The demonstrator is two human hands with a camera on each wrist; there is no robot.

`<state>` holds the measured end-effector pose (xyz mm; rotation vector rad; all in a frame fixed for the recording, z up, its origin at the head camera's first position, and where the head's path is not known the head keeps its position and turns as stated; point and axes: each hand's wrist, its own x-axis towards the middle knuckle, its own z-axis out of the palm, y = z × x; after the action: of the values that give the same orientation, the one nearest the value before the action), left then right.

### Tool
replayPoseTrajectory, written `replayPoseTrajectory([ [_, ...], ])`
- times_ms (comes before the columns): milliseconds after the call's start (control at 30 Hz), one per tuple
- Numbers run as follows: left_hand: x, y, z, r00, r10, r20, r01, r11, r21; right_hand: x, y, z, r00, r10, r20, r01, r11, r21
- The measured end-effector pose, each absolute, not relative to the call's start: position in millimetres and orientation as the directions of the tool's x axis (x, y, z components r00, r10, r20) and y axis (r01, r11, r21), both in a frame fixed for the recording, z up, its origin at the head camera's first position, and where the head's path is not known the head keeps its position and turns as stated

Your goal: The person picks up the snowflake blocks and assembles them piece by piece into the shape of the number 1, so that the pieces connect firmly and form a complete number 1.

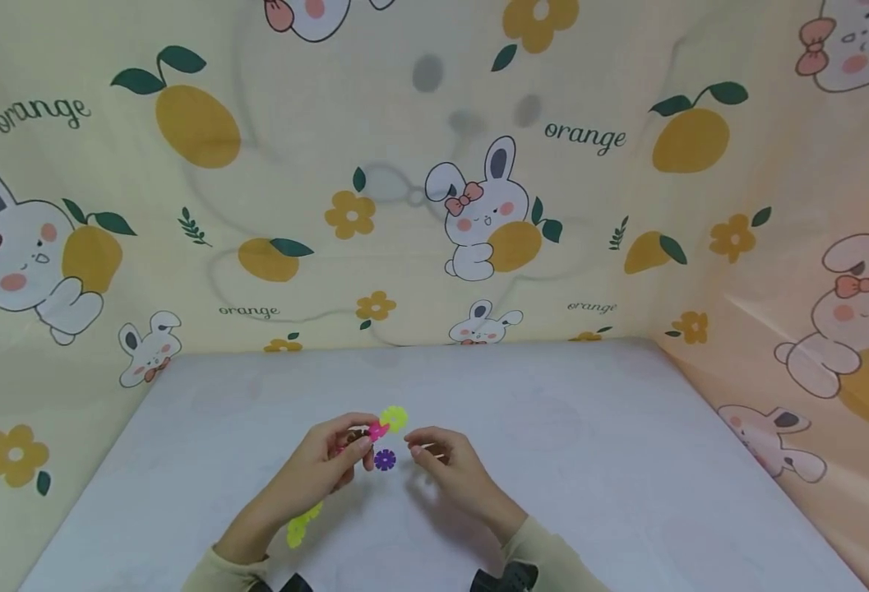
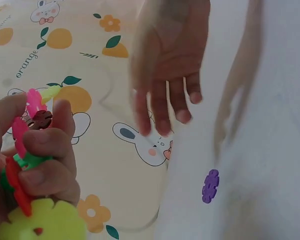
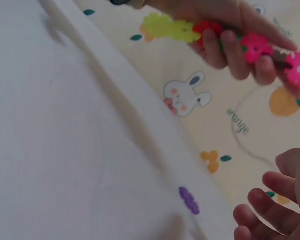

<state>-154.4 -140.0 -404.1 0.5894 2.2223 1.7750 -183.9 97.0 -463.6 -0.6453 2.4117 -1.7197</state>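
Observation:
My left hand (image 1: 328,460) grips a chain of flower-shaped plastic snowflake pieces linked edge to edge. In the right wrist view the chain (image 3: 257,47) shows yellow, red, green, pink and brown pieces. A yellow piece (image 1: 394,418) sits at its far end, and more yellow pieces (image 1: 301,526) hang below the hand. To the right, my right hand (image 1: 461,471) hovers with loosely bent fingers and nothing in them, apart from the chain. A single purple snowflake piece (image 1: 385,460) lies on the table between the two hands.
The white table (image 1: 589,460) spreads out under both hands. Behind it and along its sides hangs a cream curtain (image 1: 375,99) printed with rabbits, oranges and flowers. Dark wrist straps (image 1: 504,577) sit by the sleeves.

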Motion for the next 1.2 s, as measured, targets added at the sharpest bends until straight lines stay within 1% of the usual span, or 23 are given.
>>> replayPoseTrajectory([
  [233,-155.8,-142.1,-403.6,-0.893,0.445,0.062,0.168,0.203,0.965,-193.6,87.7,-477.1,-0.895,-0.441,0.064,-0.242,0.361,-0.901],
  [433,-156.0,-144.7,-402.7,-0.901,0.429,0.06,0.163,0.208,0.964,-197.6,76.3,-482.8,-0.889,-0.455,0.059,-0.269,0.413,-0.87],
  [567,-156.2,-144.8,-403.1,-0.898,0.434,0.075,0.176,0.197,0.964,-197.0,70.3,-484.6,-0.898,-0.439,0.029,-0.26,0.476,-0.84],
  [700,-155.8,-144.4,-402.8,-0.894,0.44,0.085,0.182,0.185,0.966,-199.3,65.4,-487.0,-0.894,-0.447,0.036,-0.314,0.566,-0.763],
  [833,-155.7,-143.3,-401.7,-0.894,0.442,0.071,0.169,0.187,0.968,-201.7,59.9,-490.4,-0.884,-0.461,0.074,-0.405,0.68,-0.612],
  [967,-156.1,-143.2,-401.7,-0.898,0.437,0.056,0.155,0.194,0.969,-198.0,56.9,-489.4,-0.882,-0.46,0.099,-0.441,0.735,-0.515],
  [1100,-156.7,-142.5,-403.5,-0.9,0.432,0.058,0.163,0.21,0.964,-196.0,60.7,-486.2,-0.879,-0.464,0.106,-0.445,0.723,-0.528],
  [1200,-156.2,-141.6,-404.9,-0.901,0.428,0.074,0.189,0.232,0.954,-196.1,66.9,-483.5,-0.88,-0.47,0.076,-0.425,0.704,-0.569],
])
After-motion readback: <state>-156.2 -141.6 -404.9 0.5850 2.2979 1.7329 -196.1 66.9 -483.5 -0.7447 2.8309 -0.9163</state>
